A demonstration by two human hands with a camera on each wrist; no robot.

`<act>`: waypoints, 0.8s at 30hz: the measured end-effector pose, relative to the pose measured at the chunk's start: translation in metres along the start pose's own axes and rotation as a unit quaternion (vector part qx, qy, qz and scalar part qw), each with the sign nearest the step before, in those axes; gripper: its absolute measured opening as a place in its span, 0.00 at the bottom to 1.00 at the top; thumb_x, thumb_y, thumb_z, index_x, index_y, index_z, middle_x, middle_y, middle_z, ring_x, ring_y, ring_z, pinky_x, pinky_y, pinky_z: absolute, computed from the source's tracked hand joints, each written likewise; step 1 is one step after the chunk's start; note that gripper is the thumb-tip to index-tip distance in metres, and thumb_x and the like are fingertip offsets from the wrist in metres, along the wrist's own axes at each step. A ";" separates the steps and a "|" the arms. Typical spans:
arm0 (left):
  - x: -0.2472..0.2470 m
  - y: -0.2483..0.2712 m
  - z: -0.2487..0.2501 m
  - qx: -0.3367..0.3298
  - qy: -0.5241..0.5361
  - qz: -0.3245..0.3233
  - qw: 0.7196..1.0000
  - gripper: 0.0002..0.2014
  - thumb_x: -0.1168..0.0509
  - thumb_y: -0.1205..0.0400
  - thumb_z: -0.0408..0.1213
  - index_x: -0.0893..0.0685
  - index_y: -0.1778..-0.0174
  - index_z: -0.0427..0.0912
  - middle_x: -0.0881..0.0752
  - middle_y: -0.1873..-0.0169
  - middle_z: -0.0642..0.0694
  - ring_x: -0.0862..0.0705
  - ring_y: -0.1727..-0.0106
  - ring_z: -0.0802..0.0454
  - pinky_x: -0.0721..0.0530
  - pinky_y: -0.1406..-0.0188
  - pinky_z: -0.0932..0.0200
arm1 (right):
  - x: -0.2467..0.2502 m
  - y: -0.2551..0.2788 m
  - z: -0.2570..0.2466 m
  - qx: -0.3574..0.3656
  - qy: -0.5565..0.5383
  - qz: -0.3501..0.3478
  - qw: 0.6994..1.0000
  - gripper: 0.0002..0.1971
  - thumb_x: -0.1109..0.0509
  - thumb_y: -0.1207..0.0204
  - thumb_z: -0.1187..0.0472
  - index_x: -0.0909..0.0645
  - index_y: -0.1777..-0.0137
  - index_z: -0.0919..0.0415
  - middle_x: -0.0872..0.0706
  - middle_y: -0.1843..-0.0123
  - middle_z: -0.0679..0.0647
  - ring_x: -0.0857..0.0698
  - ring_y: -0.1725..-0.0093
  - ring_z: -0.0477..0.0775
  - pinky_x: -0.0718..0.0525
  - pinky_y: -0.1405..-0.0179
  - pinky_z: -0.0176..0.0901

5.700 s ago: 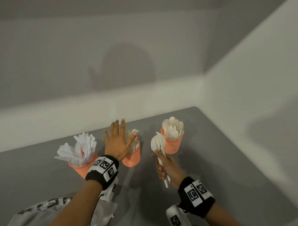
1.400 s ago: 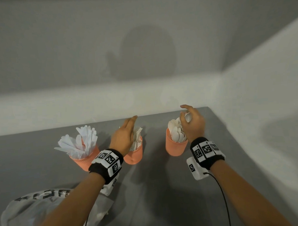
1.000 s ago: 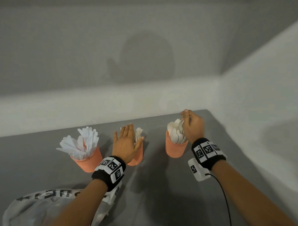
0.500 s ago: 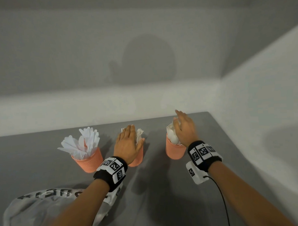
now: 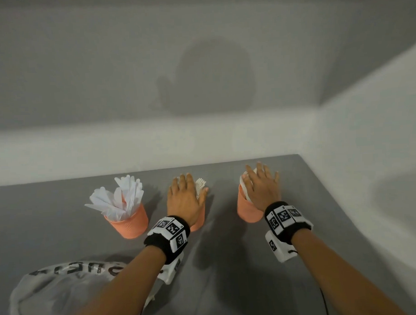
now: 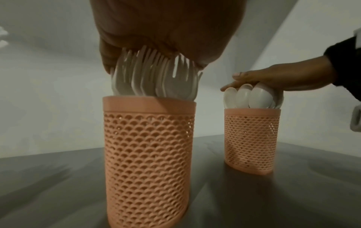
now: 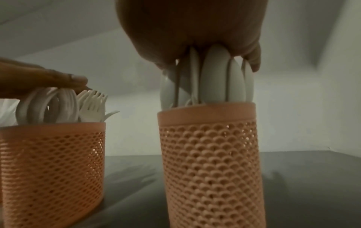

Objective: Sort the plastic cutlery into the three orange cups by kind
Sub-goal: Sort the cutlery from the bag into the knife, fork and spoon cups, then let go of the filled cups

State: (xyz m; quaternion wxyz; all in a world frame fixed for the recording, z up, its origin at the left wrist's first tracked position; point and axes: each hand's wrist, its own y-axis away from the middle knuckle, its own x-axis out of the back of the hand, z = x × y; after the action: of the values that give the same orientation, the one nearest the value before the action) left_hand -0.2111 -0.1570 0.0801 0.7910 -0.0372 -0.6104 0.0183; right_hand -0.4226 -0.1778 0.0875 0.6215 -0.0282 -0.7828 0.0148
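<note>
Three orange mesh cups stand in a row on the grey table (image 5: 230, 274). The left cup (image 5: 130, 222) holds white knives (image 5: 118, 198). My left hand (image 5: 183, 198) lies flat on the white forks (image 6: 154, 77) standing in the middle cup (image 6: 148, 154), fingers straight. My right hand (image 5: 262, 188) lies flat on the white spoons (image 7: 210, 77) in the right cup (image 7: 210, 162), fingers straight. From the head view most of the middle cup (image 5: 198, 222) and much of the right cup (image 5: 247, 209) are hidden by the hands.
A crumpled plastic bag (image 5: 65, 294) with dark lettering lies at the front left of the table. White walls (image 5: 154, 147) close off the table at the back and on the right. Bare grey table shows in front of the cups.
My right hand held several spoons earlier, put them in the right cup, then flattened on top of them. My left hand stayed over the forks and settled flat.
</note>
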 end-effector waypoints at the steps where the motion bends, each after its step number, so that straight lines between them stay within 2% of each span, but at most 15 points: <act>1: -0.001 0.000 0.002 -0.011 0.002 0.001 1.000 0.40 0.64 0.21 0.64 0.46 0.19 0.39 0.40 0.20 0.35 0.44 0.19 0.35 0.44 0.20 0.41 | 0.001 -0.001 0.000 -0.001 0.007 -0.010 1.000 0.37 0.69 0.26 0.40 0.44 0.18 0.51 0.45 0.16 0.60 0.48 0.16 0.60 0.55 0.20 0.64; 4: -0.001 0.000 0.006 -0.026 -0.003 -0.002 1.000 0.35 0.55 0.17 0.59 0.49 0.19 0.41 0.42 0.20 0.35 0.46 0.19 0.35 0.46 0.19 0.43 | 0.001 -0.005 0.001 -0.003 0.022 -0.040 0.999 0.29 0.58 0.17 0.41 0.49 0.17 0.50 0.49 0.15 0.61 0.49 0.16 0.62 0.57 0.20 0.65; 9: 0.007 -0.005 0.007 -0.011 0.021 -0.064 0.998 0.41 0.51 0.20 0.65 0.52 0.18 0.42 0.49 0.18 0.34 0.51 0.18 0.36 0.52 0.19 0.40 | 0.008 -0.007 -0.001 -0.013 0.008 -0.077 0.997 0.35 0.53 0.19 0.37 0.52 0.17 0.52 0.52 0.16 0.65 0.53 0.16 0.62 0.58 0.20 0.64; 11: 0.016 -0.004 0.008 -0.009 0.042 -0.088 0.995 0.43 0.50 0.22 0.67 0.55 0.18 0.45 0.54 0.18 0.35 0.55 0.17 0.38 0.57 0.21 0.37 | 0.013 -0.003 -0.001 -0.020 -0.013 -0.066 0.998 0.36 0.52 0.19 0.37 0.55 0.17 0.52 0.55 0.16 0.66 0.56 0.16 0.62 0.60 0.20 0.63; 14: 0.029 0.003 0.007 -0.029 0.083 -0.063 0.994 0.44 0.47 0.23 0.66 0.59 0.18 0.49 0.58 0.18 0.38 0.58 0.17 0.42 0.61 0.21 0.36 | 0.022 0.010 -0.010 -0.005 -0.052 -0.027 0.998 0.34 0.51 0.18 0.39 0.57 0.17 0.51 0.57 0.15 0.64 0.59 0.16 0.60 0.62 0.20 0.60; 16: 0.038 0.011 0.003 -0.041 0.140 -0.039 0.989 0.43 0.46 0.21 0.63 0.60 0.18 0.48 0.56 0.17 0.40 0.55 0.16 0.44 0.60 0.21 0.38 | 0.028 0.019 -0.022 0.010 -0.083 -0.012 0.996 0.32 0.49 0.17 0.42 0.51 0.17 0.52 0.54 0.15 0.63 0.57 0.16 0.60 0.60 0.19 0.57; 17: 0.045 0.016 0.000 -0.041 0.195 -0.032 0.979 0.43 0.44 0.21 0.62 0.59 0.18 0.48 0.55 0.17 0.40 0.53 0.16 0.45 0.58 0.20 0.40 | 0.032 0.024 -0.028 0.021 -0.106 0.002 0.994 0.30 0.47 0.17 0.44 0.46 0.18 0.54 0.50 0.16 0.64 0.53 0.16 0.60 0.57 0.19 0.56; 19: 0.067 0.028 -0.005 -0.023 0.348 -0.008 0.937 0.41 0.41 0.21 0.58 0.54 0.18 0.46 0.48 0.17 0.43 0.43 0.18 0.47 0.45 0.20 0.49 | 0.041 0.033 -0.044 0.059 -0.187 0.050 0.979 0.24 0.42 0.17 0.51 0.32 0.23 0.59 0.35 0.20 0.64 0.40 0.19 0.61 0.46 0.20 0.50; 21: 0.094 0.045 -0.014 -0.003 0.462 0.024 0.887 0.33 0.40 0.18 0.51 0.44 0.20 0.44 0.35 0.22 0.44 0.27 0.27 0.49 0.32 0.31 0.59 | 0.050 0.047 -0.063 0.103 -0.277 0.093 0.951 0.16 0.38 0.19 0.59 0.21 0.33 0.63 0.19 0.32 0.61 0.23 0.30 0.57 0.31 0.31 0.39; 23: 0.120 0.065 -0.028 -0.011 0.498 0.044 0.866 0.20 0.39 0.17 0.41 0.29 0.29 0.42 0.19 0.38 0.43 0.16 0.43 0.50 0.24 0.41 0.61 | 0.057 0.065 -0.085 0.126 -0.340 0.089 0.928 0.12 0.36 0.20 0.63 0.17 0.40 0.62 0.12 0.43 0.58 0.16 0.44 0.53 0.24 0.45 0.31; 24: 0.130 0.078 -0.038 -0.023 0.507 0.035 0.861 0.14 0.39 0.17 0.37 0.24 0.36 0.41 0.15 0.47 0.42 0.13 0.51 0.50 0.20 0.45 0.60 | 0.058 0.074 -0.097 0.131 -0.363 0.069 0.920 0.11 0.35 0.21 0.64 0.16 0.43 0.62 0.11 0.47 0.57 0.15 0.49 0.52 0.22 0.50 0.30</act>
State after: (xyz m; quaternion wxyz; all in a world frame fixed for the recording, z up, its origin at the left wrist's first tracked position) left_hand -0.1399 -0.0713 0.1897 0.9890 -0.0806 -0.1233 0.0104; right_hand -0.3394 -0.1015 0.1613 0.2902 0.0072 -0.9418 0.1696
